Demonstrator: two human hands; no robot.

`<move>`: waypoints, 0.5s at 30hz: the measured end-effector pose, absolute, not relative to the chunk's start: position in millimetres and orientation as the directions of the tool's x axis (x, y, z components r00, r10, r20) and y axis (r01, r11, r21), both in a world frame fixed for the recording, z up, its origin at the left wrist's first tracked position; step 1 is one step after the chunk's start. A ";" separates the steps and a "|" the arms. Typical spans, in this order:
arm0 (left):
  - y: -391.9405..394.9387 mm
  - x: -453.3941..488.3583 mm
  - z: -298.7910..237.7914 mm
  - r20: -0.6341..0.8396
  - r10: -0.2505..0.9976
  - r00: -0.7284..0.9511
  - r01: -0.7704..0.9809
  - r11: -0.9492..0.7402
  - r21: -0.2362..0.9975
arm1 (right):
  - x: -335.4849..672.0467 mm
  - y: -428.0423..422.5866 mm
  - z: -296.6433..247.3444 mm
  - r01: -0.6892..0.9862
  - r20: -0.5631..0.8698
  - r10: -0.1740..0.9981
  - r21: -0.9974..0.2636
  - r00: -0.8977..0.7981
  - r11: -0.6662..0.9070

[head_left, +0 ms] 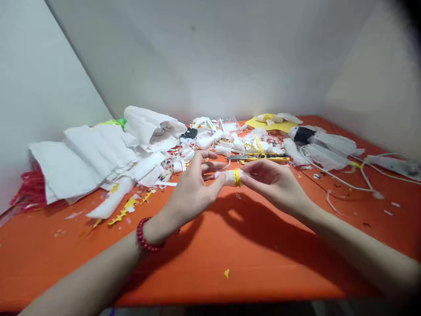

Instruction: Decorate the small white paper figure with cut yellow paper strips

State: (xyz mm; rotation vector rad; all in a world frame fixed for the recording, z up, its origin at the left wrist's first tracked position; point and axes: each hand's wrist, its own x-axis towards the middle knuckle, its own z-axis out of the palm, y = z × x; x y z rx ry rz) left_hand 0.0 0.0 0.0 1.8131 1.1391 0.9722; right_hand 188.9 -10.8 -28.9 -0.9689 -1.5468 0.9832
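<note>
Between my two hands is a small white roll (230, 177) with a yellow zigzag-edged band around its middle. My left hand (197, 186) pinches its left end between thumb and fingers, and a red bead bracelet (144, 237) circles that wrist. At the right end, the thumb and fingers of my right hand (271, 182) are closed on the same roll. Both hands hold it just above the orange table (243, 267). Behind them lies a yellow-handled craft knife (279, 159), partly hidden by the right hand.
White paper sheets (88, 158) and a paper roll (112, 197) lie at left, near red cord (29, 188). Scraps spread along the back. A yellow sheet (272, 124) and white cord (348, 186) are at right. A yellow scrap (226, 273) lies in front. Pale walls enclose the table.
</note>
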 end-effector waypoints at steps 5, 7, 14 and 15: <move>3.3 1.7 -2.8 0.182 0.925 0.333 0.389 -0.311 0.867 | 184.1 -14.2 -31.4 0.084 0.351 0.913 -0.924 -0.207 0.374; 3.3 1.7 -2.5 0.183 0.924 0.335 0.394 -0.313 0.864 | 184.4 -14.2 -31.7 0.092 0.365 0.906 -0.916 -0.214 0.390; 3.2 -0.1 0.1 0.176 0.921 0.347 0.405 -0.316 0.858 | 184.5 -14.0 -32.1 0.117 0.383 0.898 -0.903 -0.218 0.413; 3.8 -0.3 0.2 0.176 0.919 0.354 0.397 -0.318 0.861 | 184.5 -14.1 -31.9 0.117 0.385 0.897 -0.902 -0.217 0.416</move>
